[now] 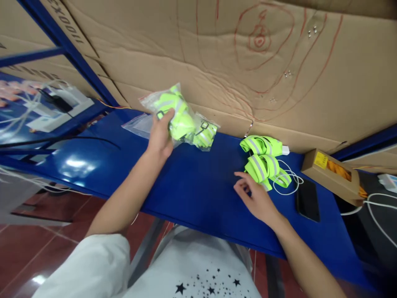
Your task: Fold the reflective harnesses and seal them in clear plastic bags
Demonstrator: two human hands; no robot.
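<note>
My left hand (161, 134) grips a clear plastic bag (178, 111) with a folded neon-yellow reflective strap inside, held up near the back of the blue table. Just behind and to its right lies a second bagged reflective strap (205, 134). A flat clear bag (139, 125) rests to the left, partly covered by my hand. My right hand (252, 194) hovers by the loose neon reflective straps (263, 165), its thumb and fingers curled close together. Whether anything small sits between those fingertips I cannot make out.
A cardboard wall (217, 54) with red drawn lines closes off the back of the blue table (198, 182). At the right are a white cable (299, 181), a black phone (307, 200) and a cardboard box (333, 176). Power strips (66, 109) with cables sit far left.
</note>
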